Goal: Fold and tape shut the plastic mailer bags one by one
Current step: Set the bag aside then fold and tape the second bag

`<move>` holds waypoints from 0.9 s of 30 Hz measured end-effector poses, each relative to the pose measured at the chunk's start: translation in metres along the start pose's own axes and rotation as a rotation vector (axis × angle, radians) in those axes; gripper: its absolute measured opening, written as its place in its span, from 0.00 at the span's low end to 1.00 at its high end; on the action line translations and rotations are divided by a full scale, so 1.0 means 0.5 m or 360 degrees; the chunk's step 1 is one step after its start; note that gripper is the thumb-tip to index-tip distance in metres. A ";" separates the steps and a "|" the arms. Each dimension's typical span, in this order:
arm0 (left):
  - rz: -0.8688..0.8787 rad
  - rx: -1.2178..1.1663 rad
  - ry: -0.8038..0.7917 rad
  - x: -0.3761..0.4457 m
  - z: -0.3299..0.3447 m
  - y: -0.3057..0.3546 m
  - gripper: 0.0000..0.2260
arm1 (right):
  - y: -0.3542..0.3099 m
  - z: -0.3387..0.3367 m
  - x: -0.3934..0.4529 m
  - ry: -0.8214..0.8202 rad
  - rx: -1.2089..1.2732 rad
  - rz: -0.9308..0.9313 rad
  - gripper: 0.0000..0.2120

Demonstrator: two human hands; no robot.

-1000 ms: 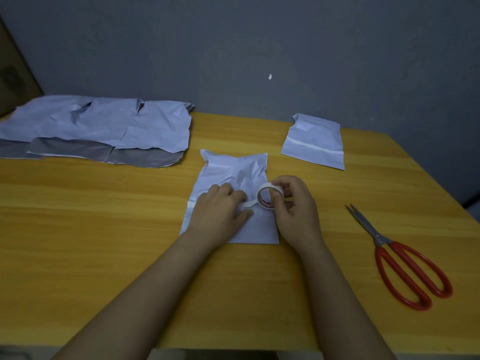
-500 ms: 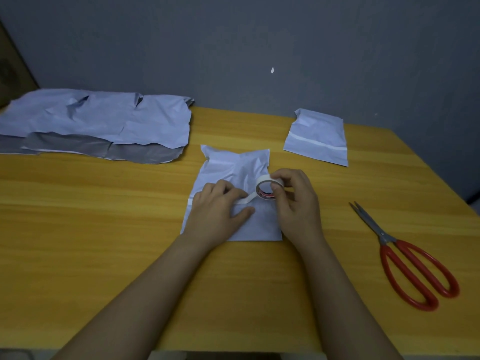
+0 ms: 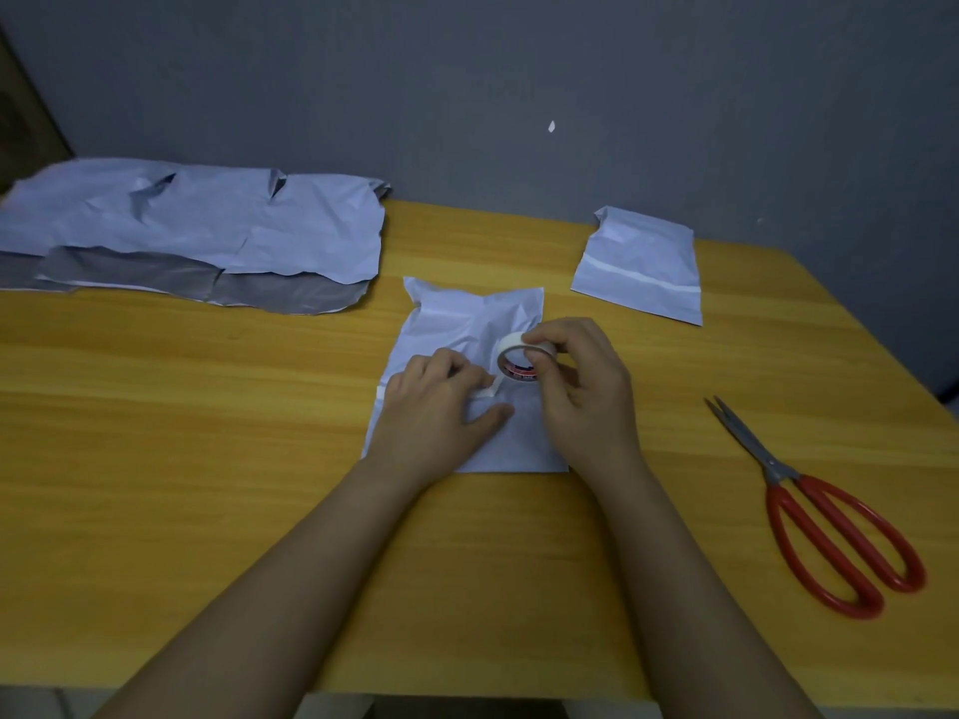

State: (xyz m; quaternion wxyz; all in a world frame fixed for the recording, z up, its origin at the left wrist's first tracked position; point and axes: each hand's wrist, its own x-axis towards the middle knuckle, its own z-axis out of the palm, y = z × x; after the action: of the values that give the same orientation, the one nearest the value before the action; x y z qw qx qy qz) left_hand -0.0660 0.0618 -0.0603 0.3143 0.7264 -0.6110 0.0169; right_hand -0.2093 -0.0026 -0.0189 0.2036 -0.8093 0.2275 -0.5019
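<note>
1. Nearest on the yellow desk (image 3: 155,511), two bare forearms reach forward to the folded mailer bag (image 3: 456,324), which lies flat at the middle of the desk.
2. The left hand (image 3: 441,407) rests on the bag's folded flap, fingers bent, fingertips pressing the free end of the white tape strip (image 3: 490,389) down onto the plastic.
3. The right hand (image 3: 581,386) pinches the tape roll (image 3: 521,358) between thumb and fingers, holding it on edge just above the bag, with the strip running from it to the left fingertips.
4. To do this step well, I judge the left fingertips should keep the tape end pinned while the roll is drawn to the right across the fold, low and taut, so the strip lies without wrinkles and bridges flap and body alike.
5. The thin plastic looks crumpled and likely to shift; firm downward pressure should hold the fold shut.
6. To the right lie red-handled scissors (image 3: 830,526), blades closed, within reach for cutting the strip.
7. Farther back on the right lies a finished bag (image 3: 643,262), with a tape line across it.
8. At the far left lies a pile of unfolded bags (image 3: 207,230), overlapping; their number cannot be told.
9. Count: one roll, one pair of scissors, one bag in hand, one taped bag, one pile.
</note>
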 end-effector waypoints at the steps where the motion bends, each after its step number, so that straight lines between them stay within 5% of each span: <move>1: 0.0000 -0.0002 0.0002 0.000 0.000 0.000 0.27 | -0.003 0.000 0.003 -0.0008 0.0003 -0.0005 0.07; 13: 0.0003 0.0004 -0.0033 -0.002 -0.005 -0.002 0.27 | 0.024 -0.057 -0.011 -0.0273 -0.0021 0.0437 0.14; 27: 0.0007 0.0020 -0.0034 -0.005 -0.007 0.002 0.27 | 0.042 -0.055 -0.033 -0.0360 -0.0128 0.0414 0.13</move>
State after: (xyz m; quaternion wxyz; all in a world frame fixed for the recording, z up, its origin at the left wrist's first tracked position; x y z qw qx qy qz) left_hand -0.0661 0.0659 -0.0580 0.3031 0.7272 -0.6157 0.0138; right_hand -0.2443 -0.0130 -0.0311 0.2586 -0.8318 0.3258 -0.3675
